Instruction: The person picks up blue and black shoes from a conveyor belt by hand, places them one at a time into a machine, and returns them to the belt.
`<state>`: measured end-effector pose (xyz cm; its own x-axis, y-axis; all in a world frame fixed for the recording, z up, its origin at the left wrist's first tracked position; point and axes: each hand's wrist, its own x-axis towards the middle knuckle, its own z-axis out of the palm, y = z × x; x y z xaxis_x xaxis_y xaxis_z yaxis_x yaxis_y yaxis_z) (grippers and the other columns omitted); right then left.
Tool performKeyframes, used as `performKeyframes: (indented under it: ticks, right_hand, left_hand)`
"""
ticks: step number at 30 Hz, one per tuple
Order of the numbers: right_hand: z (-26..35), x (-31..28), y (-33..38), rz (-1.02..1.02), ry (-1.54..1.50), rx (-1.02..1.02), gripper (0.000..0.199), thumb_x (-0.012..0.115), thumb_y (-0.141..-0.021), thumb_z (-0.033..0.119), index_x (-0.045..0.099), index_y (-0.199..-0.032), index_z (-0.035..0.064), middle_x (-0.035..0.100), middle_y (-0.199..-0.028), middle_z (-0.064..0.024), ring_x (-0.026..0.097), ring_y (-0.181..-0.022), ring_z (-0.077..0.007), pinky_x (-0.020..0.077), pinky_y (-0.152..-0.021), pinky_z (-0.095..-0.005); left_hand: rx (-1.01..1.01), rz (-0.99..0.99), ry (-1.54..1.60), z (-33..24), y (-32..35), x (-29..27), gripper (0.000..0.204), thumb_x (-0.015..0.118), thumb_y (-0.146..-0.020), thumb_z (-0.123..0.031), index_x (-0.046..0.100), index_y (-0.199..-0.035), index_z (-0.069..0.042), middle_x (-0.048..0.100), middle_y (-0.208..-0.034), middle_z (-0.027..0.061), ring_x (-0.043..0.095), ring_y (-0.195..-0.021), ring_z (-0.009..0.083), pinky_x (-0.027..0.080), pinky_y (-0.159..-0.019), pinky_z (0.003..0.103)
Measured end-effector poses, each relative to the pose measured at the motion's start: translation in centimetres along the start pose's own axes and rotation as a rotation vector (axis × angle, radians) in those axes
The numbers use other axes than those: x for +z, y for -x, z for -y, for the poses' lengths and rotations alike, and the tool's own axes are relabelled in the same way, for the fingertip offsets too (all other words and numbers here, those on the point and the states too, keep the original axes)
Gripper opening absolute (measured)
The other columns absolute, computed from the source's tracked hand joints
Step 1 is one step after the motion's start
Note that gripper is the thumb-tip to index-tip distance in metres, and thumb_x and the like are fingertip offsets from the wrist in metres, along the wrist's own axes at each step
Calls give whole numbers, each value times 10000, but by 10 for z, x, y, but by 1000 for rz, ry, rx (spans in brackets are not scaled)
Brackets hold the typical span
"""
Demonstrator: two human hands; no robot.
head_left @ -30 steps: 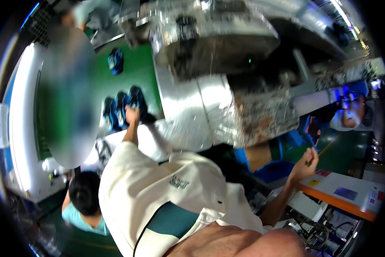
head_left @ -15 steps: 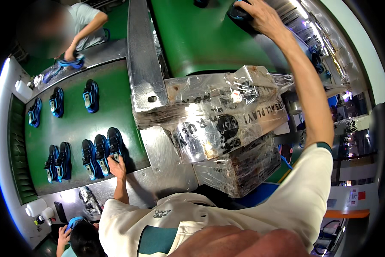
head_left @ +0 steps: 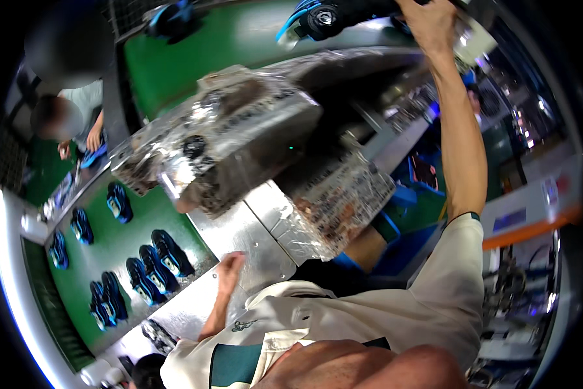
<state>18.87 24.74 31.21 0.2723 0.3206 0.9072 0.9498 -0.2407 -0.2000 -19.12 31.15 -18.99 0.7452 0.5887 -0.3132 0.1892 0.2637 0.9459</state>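
Shoes [head_left: 156, 267] lie on the belt [head_left: 165, 214] at left.

Shoes [head_left: 168, 249] on the lower green belt [head_left: 136, 235]: eight. Shoe on the upper green belt [head_left: 220, 47]: one, blurred. Shoes at the right grip [head_left: 432, 26]: at least one. Green belts: two. Co-workers [head_left: 84, 107] along the left side: two, one cut by the lower edge.

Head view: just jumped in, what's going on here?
The person's right hand holds a black-and-blue sneaker at the picture's top edge. Their left hand, apparently empty, is over the metal plate beside the lower green belt, where eight similar sneakers stand. At upper left, a co-worker's hand is at a blue item, too small to identify.
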Motion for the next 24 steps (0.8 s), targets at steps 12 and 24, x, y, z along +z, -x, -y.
performKeyframes:
  ticks: [12,24]
  right_hand:
    - [-3,-302,334,-111,-405,1045,238,634,-836,260,669,-801,27,605,-710,17,533,-678,-46,411,-590,-210]
    - [174,-475,617,-1063,73,1303,535,707,-649,75,548,-1158,28,615,-947,-27,571,-832,-102,454,-744,-228]
  left_hand:
    - [-460,1596,697,-159,104,305,840,426,-856,-651,291,-1411,-35,412,-1355,219,460,-1191,410,427,-931,588]
    - [44,1493,5,-25,317,462,658,710,-817,-129,379,-1358,45,551,-1195,66,521,-1050,125,405,-941,283]
